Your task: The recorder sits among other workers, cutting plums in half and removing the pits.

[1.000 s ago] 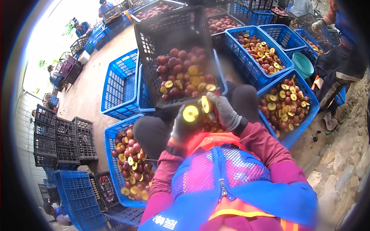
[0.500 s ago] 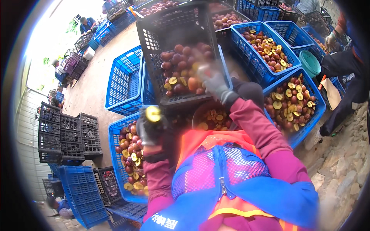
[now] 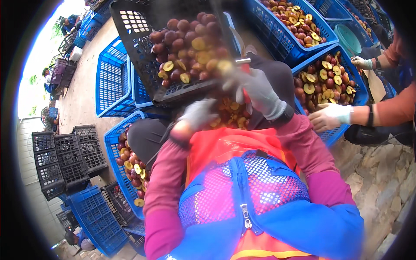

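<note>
A black plastic crate (image 3: 182,91) tilts toward me, holding whole dark-red plums (image 3: 177,43) and yellow-fleshed cut halves. At its near right corner, my right hand (image 3: 262,93), in a grey glove, is closed around a red-handled tool (image 3: 245,68) with a metal end. A blurred yellow cut plum (image 3: 225,66) shows by those fingers. My left hand (image 3: 199,115), also gloved, hovers low in front of the crate; motion smears its fingers. Below and between my hands lie cut plum pieces (image 3: 227,110), with their container mostly hidden.
Blue crates of cut plums stand at my left (image 3: 117,149) and right (image 3: 323,136). A co-worker's gloved hands (image 3: 331,118) reach toward the right one. An empty blue crate (image 3: 113,82), stacked black crates (image 3: 69,158) and a green bucket (image 3: 348,40) stand around.
My left hand has moved right and inward from the left crate; the cut plum it held no longer shows there. My right hand has drawn back toward me. A co-worker's hands have come in at the right.
</note>
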Demonstrator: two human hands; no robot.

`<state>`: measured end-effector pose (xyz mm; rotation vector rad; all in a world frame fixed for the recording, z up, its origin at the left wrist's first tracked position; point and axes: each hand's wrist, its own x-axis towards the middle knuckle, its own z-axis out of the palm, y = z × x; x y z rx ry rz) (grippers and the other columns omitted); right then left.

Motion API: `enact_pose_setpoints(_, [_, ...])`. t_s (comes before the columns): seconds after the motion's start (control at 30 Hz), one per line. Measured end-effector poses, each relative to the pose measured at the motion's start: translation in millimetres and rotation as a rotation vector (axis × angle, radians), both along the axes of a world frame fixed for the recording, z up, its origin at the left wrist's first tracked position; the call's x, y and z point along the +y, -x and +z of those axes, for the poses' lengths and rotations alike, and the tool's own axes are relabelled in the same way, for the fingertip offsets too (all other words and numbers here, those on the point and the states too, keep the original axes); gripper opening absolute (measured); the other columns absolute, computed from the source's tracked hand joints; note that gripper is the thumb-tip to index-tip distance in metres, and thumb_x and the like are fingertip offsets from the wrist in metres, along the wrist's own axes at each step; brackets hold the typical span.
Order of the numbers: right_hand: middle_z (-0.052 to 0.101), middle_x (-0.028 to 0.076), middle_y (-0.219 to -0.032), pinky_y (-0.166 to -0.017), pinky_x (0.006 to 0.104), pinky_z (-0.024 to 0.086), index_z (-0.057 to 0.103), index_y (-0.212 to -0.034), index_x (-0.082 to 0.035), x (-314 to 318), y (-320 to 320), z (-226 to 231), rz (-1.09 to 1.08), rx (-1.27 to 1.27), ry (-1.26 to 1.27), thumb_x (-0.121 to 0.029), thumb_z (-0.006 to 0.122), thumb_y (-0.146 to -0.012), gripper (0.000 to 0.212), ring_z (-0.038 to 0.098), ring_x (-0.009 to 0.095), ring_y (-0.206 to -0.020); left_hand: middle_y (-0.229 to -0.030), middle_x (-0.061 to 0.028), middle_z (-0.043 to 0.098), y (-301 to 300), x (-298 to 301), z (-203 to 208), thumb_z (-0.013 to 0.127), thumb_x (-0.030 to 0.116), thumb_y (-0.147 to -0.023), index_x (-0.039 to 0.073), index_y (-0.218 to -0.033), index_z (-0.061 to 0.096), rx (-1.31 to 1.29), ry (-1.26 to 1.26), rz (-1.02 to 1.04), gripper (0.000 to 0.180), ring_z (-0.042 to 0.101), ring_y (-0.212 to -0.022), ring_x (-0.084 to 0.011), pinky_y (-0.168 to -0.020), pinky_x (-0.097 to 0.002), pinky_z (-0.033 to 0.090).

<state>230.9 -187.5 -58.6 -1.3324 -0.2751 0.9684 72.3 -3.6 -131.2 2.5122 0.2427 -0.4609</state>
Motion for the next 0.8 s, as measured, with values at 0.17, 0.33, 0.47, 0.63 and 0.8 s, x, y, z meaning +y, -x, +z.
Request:
enact_pose_setpoints(0.17, [0.076,0.008,-0.089,-0.048,0.0241,0.045,0.074,-0.114,-0.001,-24,-21,12,-0.041,0.002,-0.007,-0.031,0.067,-0.106,0.032,0.060,0.010,-0.052,-0.129,-0.0256,0.070,-50,-30,-161,0.073,0.031,-0.088,0.004,-0.130,0.071,0.480,-0.114,-0.153,0.050,0.068,-0.119,-0.0432,-0.100,-0.0474,0.054])
enact_pose_setpoints(0.33, [0.076,0.011,-0.092,-0.051,0.0242,0.047,0.072,-0.125,0.002,-42,-42,-2,-0.107,0.012,-0.031,-0.029,0.065,-0.106,0.036,0.062,0.011,-0.056,-0.134,-0.0249,0.069,-23,-32,-263,0.070,0.033,-0.093,0.004,-0.131,0.073,0.498,-0.091,-0.002,0.048,0.068,-0.122,-0.0431,-0.103,-0.0478,0.054])
enact_pose_setpoints(0.47, [0.076,0.011,-0.092,-0.052,0.0243,0.048,0.071,-0.126,0.002,-41,-50,-41,-0.105,-0.136,-0.111,-0.029,0.065,-0.106,0.038,0.063,0.011,-0.057,-0.135,-0.0248,0.069,-35,-24,-257,0.070,0.038,-0.093,0.003,-0.130,0.074,0.590,-0.057,-0.092,0.050,0.067,-0.125,-0.0433,-0.105,-0.0484,0.053])
enact_pose_setpoints(0.63, [0.076,0.011,-0.092,-0.053,0.0227,0.045,0.070,-0.126,0.003,-7,-51,-23,-0.088,0.017,0.133,-0.030,0.052,-0.112,0.040,0.060,0.010,-0.055,-0.132,-0.0256,0.071,-12,-18,-290,0.069,0.041,-0.094,0.004,-0.135,0.071,0.576,0.180,-0.014,0.055,0.067,-0.125,-0.0424,-0.107,-0.0473,0.052])
enact_pose_setpoints(0.8, [0.076,0.010,-0.091,-0.050,0.0233,0.044,0.069,-0.126,0.004,-6,-50,-13,-0.099,0.019,0.111,-0.030,0.054,-0.111,0.041,0.059,0.009,-0.054,-0.120,-0.0247,0.073,-53,0,-221,0.070,0.031,-0.092,0.003,-0.127,0.072,0.235,0.419,0.000,0.045,0.069,-0.115,-0.0428,-0.100,-0.0471,0.054])
